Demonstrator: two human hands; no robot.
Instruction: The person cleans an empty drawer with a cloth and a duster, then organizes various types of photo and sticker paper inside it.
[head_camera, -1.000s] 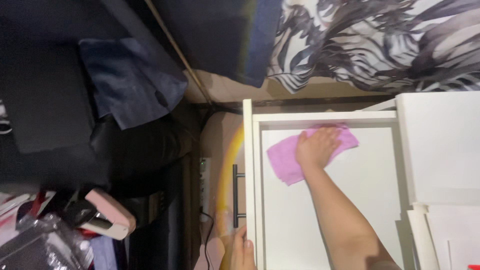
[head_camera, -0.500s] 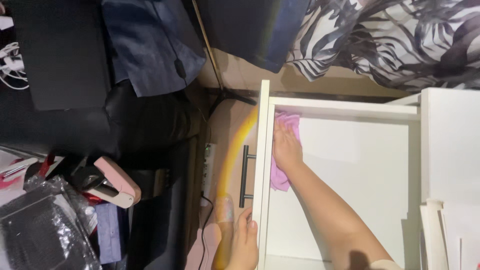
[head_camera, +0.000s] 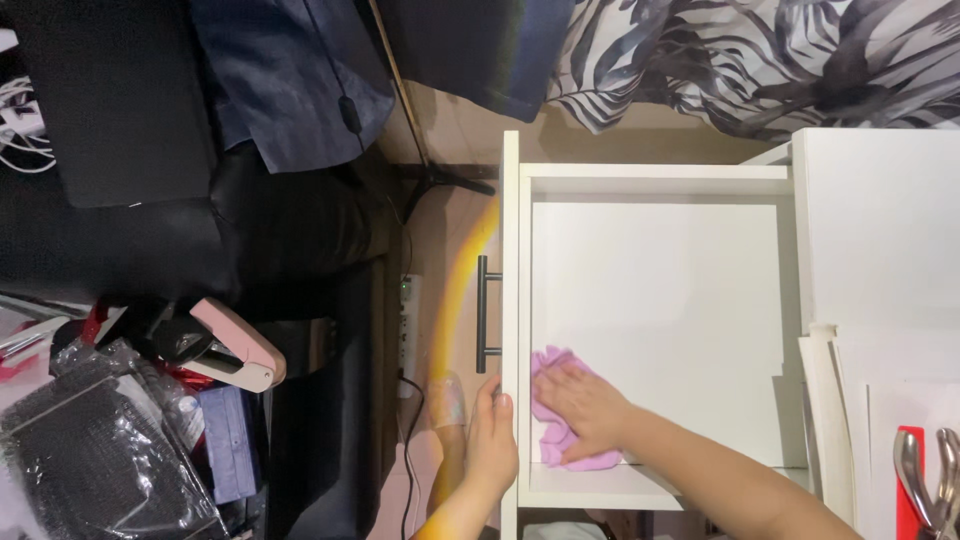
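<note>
- A pink stapler (head_camera: 235, 350) lies at about 9 o'clock in the head view, among plastic-wrapped clutter (head_camera: 95, 440), well apart from the hands.
- A white power strip (head_camera: 408, 330) lies on the floor just left of the drawer front, with a black bar handle (head_camera: 483, 313) on the drawer's outer face running from 12 to 6 o'clock.
- The left hand (head_camera: 492, 440) sits at roughly 6 o'clock, fingers curled over the top edge of the drawer's front panel, closed on that edge and pointing toward 12 o'clock.
- The white drawer (head_camera: 655, 180) stands pulled open, its bare floor filling the centre of the view.
- The pink cloth (head_camera: 552, 440) lies bunched in the drawer's near-left corner, at about 6 o'clock, touching the front panel's inner face. Its long axis runs roughly 12 to 6 o'clock.
- The right hand (head_camera: 585, 410) lies flat and spread on the cloth, pressing it to the drawer floor, the forearm coming in from 5 o'clock. It is the hand on the cloth; the left hand is just beside it, parted from it by the front panel. The open floor stretches from the cloth toward 12 and 2 o'clock.
- White sheets (head_camera: 880, 400) lie stacked at 3 o'clock, with metal pliers (head_camera: 925, 480) at 4 o'clock.
</note>
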